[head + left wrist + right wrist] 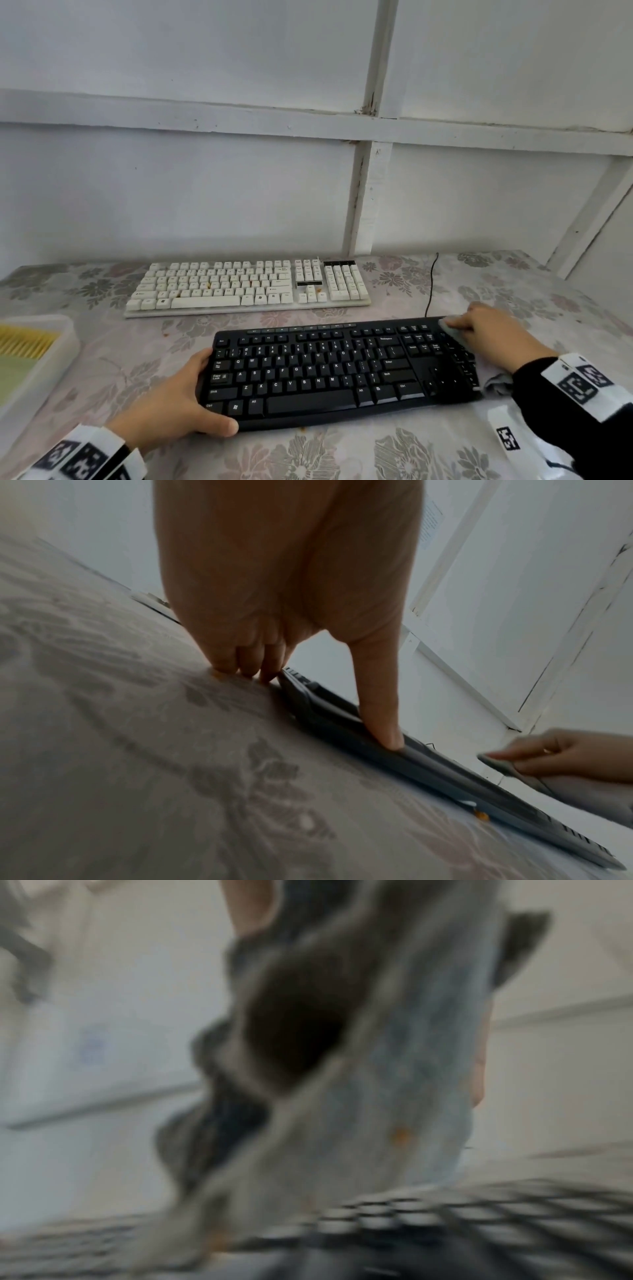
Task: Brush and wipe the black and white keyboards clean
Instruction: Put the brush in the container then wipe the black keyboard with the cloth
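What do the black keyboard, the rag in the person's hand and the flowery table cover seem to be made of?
Black keyboard: apparently hard moulded plastic, matt, with printed white letters on rigid keys.
Grey-blue wiping cloth: soft woven fabric, judging by how it folds and droops limply under the right hand.
Floral table cover: probably smooth vinyl or coated fabric, since it lies flat with a faint sheen; hard to be sure.
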